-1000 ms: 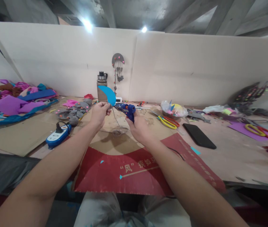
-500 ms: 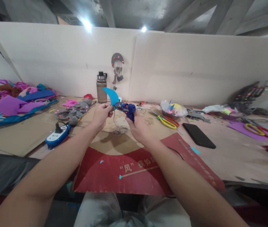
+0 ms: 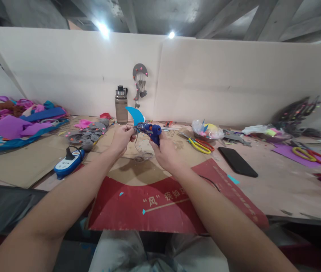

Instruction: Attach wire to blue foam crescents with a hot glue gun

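My left hand [image 3: 122,139] pinches a blue crescent-shaped piece [image 3: 135,115] by its lower end, the curved tip pointing up and left. In my right hand [image 3: 166,151] is a dark blue hot glue gun [image 3: 155,133], fingers wrapped round its handle. The nozzle points left and sits at the lower part of the crescent; whether it touches is too small to tell. A thin grey cord [image 3: 143,155] hangs below my left fingers and lies coiled on the cardboard [image 3: 132,172].
A red printed sheet [image 3: 149,211] covers the front edge. Left are a power strip [image 3: 69,163], grey felt pieces [image 3: 92,132] and coloured scraps [image 3: 13,126]. A bottle [image 3: 121,107] stands behind. Scissors [image 3: 200,146], a bowl [image 3: 205,130] and a black phone [image 3: 237,161] lie right.
The blue crescent has tilted and shifted slightly right and down at the glue gun's nozzle. Both hands keep their grip, nearly in place.
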Action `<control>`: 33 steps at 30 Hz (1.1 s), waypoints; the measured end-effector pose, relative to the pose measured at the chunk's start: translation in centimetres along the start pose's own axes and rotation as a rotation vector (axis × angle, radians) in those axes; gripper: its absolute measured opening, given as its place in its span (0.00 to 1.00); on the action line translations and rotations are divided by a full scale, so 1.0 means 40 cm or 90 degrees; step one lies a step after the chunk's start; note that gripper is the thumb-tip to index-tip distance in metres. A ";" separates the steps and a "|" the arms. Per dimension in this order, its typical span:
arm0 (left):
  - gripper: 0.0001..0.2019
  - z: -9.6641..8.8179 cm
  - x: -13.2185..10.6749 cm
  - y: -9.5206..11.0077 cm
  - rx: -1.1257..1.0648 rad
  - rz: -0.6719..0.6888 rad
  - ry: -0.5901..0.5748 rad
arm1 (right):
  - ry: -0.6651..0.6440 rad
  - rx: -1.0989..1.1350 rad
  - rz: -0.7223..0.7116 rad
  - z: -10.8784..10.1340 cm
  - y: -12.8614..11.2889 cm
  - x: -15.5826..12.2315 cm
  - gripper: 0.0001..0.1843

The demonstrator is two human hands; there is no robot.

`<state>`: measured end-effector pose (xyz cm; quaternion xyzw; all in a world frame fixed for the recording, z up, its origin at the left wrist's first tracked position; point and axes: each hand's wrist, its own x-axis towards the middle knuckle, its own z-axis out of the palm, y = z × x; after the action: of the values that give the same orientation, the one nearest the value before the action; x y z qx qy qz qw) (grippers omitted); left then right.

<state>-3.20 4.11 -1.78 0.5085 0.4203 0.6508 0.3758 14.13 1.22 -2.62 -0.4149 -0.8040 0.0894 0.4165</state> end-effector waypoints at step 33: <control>0.08 -0.032 0.027 -0.006 -0.077 0.008 0.026 | -0.016 -0.009 0.018 -0.003 -0.002 0.002 0.21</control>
<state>-4.64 4.98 -1.80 0.4744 0.3847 0.6874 0.3930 14.15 1.19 -2.44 -0.4281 -0.8037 0.0946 0.4023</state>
